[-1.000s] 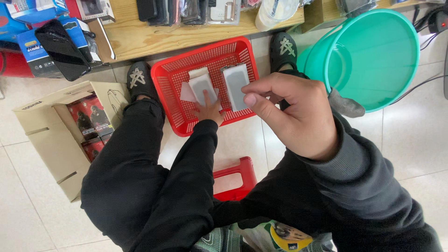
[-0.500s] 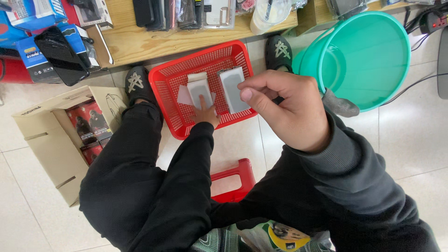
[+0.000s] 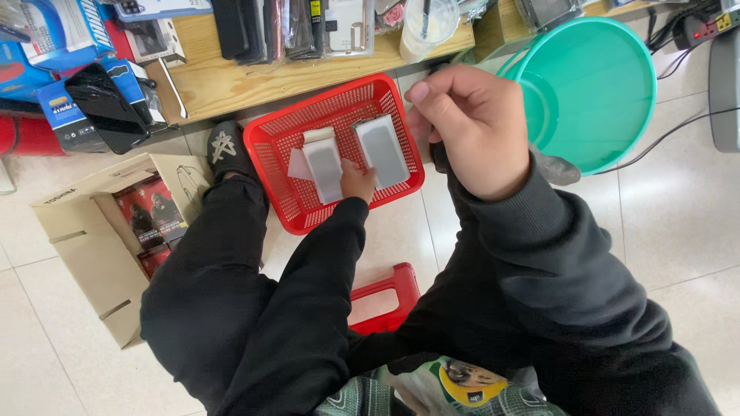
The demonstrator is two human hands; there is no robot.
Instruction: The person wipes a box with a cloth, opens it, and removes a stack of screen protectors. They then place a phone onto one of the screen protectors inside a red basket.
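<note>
The floor (image 3: 678, 231) is laid with pale, glossy square tiles with thin grey joints, evenly lit with soft shadows. Along the top runs a low wooden shelf (image 3: 254, 73) of light planks, crowded with dark packaged goods and blue boxes (image 3: 46, 46). A teal plastic tub (image 3: 609, 85) stands on the floor at the right, with a black cable (image 3: 678, 131) trailing past it. An open cardboard box (image 3: 85, 231) sits at the left, and a red stool (image 3: 381, 296) stands lower down.

I am reaching my left hand (image 3: 356, 182) into the red basket (image 3: 277, 142), touching a grey packet (image 3: 324, 168); my right hand (image 3: 474, 127) is hovering closed beside the teal bucket (image 3: 609, 92).
</note>
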